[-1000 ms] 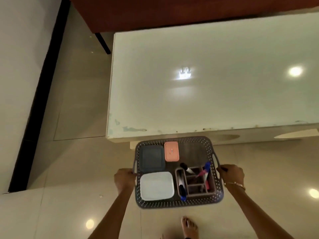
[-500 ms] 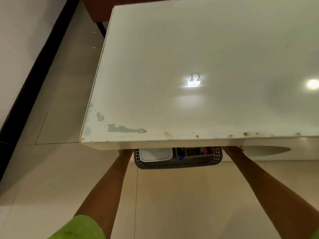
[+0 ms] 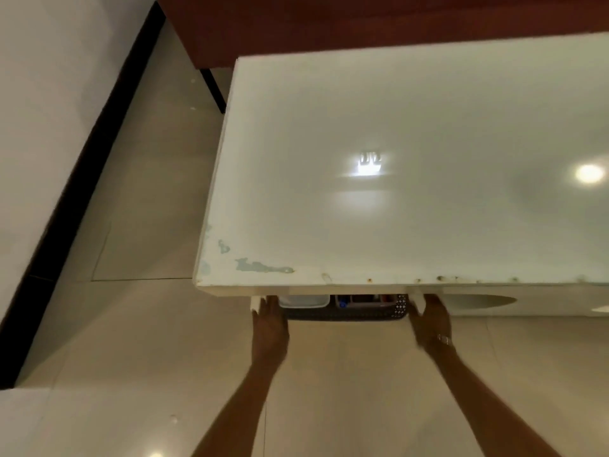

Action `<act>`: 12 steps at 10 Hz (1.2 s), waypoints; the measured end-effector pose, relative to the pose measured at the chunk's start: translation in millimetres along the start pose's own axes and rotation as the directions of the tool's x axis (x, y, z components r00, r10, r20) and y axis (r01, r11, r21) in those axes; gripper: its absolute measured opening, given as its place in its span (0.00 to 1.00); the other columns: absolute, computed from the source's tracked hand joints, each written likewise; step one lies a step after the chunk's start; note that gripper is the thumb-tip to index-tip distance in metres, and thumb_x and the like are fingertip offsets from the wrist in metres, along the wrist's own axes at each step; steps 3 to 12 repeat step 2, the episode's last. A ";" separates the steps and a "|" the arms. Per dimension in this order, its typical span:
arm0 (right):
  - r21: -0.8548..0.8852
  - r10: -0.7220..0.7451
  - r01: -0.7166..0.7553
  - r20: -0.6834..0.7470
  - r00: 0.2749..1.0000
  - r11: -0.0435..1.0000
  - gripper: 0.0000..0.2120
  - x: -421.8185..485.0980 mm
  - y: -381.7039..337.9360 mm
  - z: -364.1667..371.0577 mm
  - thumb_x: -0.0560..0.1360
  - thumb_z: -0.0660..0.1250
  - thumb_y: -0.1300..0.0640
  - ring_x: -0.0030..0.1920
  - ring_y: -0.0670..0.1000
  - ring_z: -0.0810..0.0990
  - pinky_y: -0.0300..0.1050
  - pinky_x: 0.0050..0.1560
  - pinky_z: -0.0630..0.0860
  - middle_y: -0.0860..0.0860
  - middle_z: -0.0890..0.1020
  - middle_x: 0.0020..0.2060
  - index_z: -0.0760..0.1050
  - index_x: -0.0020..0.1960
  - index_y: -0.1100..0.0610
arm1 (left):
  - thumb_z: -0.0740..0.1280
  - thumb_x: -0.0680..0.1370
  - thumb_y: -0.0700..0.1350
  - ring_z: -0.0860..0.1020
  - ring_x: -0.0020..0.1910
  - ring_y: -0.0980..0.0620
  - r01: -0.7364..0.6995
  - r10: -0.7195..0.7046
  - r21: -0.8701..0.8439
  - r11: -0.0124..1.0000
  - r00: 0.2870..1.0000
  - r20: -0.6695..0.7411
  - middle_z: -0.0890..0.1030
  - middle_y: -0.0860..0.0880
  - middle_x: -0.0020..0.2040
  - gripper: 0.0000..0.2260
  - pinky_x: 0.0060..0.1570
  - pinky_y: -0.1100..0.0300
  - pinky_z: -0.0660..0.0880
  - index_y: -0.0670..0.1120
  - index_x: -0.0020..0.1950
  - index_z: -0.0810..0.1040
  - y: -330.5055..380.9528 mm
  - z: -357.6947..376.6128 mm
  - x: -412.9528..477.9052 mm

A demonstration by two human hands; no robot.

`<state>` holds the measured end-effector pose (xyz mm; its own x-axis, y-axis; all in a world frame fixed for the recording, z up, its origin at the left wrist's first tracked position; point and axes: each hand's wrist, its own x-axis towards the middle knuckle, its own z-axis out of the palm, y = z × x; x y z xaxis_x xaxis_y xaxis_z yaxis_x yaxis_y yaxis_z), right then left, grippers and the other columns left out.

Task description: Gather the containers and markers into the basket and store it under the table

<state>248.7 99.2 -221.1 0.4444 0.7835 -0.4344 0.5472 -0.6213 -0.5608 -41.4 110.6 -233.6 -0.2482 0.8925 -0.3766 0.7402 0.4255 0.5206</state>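
Your basket [image 3: 342, 314] sits on the floor [image 3: 158, 341], pushed most of the way under the near edge of the table [image 3: 395, 199]; only its near wall and a strip of its inside show. In that strip, a white container [image 3: 303, 301] lies at the left and a blue-capped marker [image 3: 342, 304] stands just right of it, inside a holder [image 3: 365, 298].

Your left hand [image 3: 268, 321] is at the basket's near left corner, fingers stretched forward and gripping nothing. Your right hand [image 3: 428, 319] is at the near right corner, fingers likewise straight, with a bracelet [image 3: 444, 339] on the wrist. Both are blurred, so you cannot tell whether they touch the basket. A brown cabinet [image 3: 362, 21] stands beyond the table's far edge.
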 end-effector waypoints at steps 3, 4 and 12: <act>-0.240 -0.268 0.311 0.196 0.943 0.919 0.46 -155.0 -25.9 -94.3 0.66 0.41 0.24 0.76 0.53 0.47 0.53 0.75 0.54 0.49 0.48 0.74 0.51 0.74 0.52 | 0.54 0.73 0.48 0.59 0.73 0.49 -0.476 0.439 0.159 0.865 0.871 0.218 0.68 0.46 0.71 0.25 0.72 0.49 0.40 0.43 0.70 0.66 60.4 -104.5 -131.1; -0.240 -0.268 0.311 0.196 0.943 0.919 0.46 -155.0 -25.9 -94.3 0.66 0.41 0.24 0.76 0.53 0.47 0.53 0.75 0.54 0.49 0.48 0.74 0.51 0.74 0.52 | 0.54 0.73 0.48 0.59 0.73 0.49 -0.476 0.439 0.159 0.865 0.871 0.218 0.68 0.46 0.71 0.25 0.72 0.49 0.40 0.43 0.70 0.66 60.4 -104.5 -131.1; -0.240 -0.268 0.311 0.196 0.943 0.919 0.46 -155.0 -25.9 -94.3 0.66 0.41 0.24 0.76 0.53 0.47 0.53 0.75 0.54 0.49 0.48 0.74 0.51 0.74 0.52 | 0.54 0.73 0.48 0.59 0.73 0.49 -0.476 0.439 0.159 0.865 0.871 0.218 0.68 0.46 0.71 0.25 0.72 0.49 0.40 0.43 0.70 0.66 60.4 -104.5 -131.1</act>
